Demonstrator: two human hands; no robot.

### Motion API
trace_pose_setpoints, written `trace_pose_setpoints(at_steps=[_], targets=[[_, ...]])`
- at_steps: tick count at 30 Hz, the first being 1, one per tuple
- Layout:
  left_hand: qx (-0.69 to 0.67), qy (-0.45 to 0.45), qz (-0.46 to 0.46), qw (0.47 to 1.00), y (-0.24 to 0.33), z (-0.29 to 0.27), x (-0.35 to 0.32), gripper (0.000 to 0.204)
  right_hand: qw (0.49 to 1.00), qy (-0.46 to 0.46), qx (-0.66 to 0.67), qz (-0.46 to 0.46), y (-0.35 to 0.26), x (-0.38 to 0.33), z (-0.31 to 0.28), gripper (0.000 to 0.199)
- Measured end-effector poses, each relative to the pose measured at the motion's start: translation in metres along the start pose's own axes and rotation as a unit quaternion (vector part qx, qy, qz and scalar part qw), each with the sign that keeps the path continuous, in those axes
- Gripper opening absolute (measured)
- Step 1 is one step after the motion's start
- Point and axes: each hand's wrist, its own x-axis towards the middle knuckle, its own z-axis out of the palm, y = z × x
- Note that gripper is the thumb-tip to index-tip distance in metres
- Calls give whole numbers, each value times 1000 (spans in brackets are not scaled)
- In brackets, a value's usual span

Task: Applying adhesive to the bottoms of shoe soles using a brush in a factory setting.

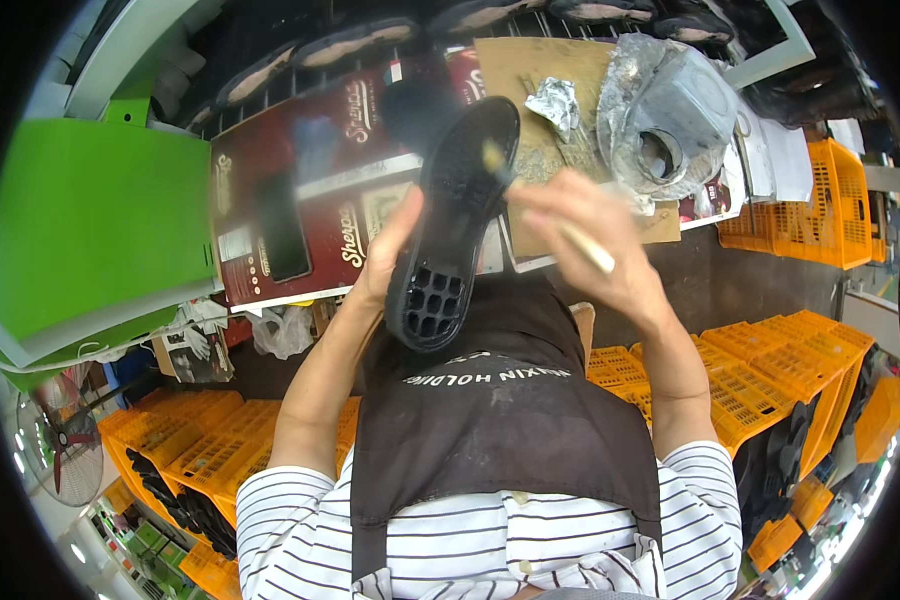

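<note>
My left hand (392,245) grips a black shoe sole (448,215) by its left edge, holding it tilted above the front of the work table. The sole's heel end, with its open square cells, points down toward my apron; its toe end points away. In my right hand (605,240) is a brush (587,247) with a pale handle. Motion smears this hand. The brush's yellowish tip is over the upper part of the sole, near its right edge; whether it touches cannot be made out.
A grey plastic-wrapped container (685,110) with a round opening stands at the back right, beside crumpled foil (553,107) on brown cardboard (510,65). A dark phone-like slab (283,232) lies left. A green machine (110,240) borders the table; orange crates (750,365) surround me. Shoes line the far rack.
</note>
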Motion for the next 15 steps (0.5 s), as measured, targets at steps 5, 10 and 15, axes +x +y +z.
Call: trace_pose_setpoints(at_steps=[5, 10, 15], targets=[[-52, 18, -16, 998, -2, -18, 7, 64, 987, -106, 96, -70, -34, -6, 8, 20], [-40, 132, -19, 990, 5, 16, 4, 54, 892, -184, 319, 263, -4, 24, -9, 20], [4, -53, -5, 999, -7, -21, 1, 55, 962, -28, 94, 256, 25, 47, -21, 20]])
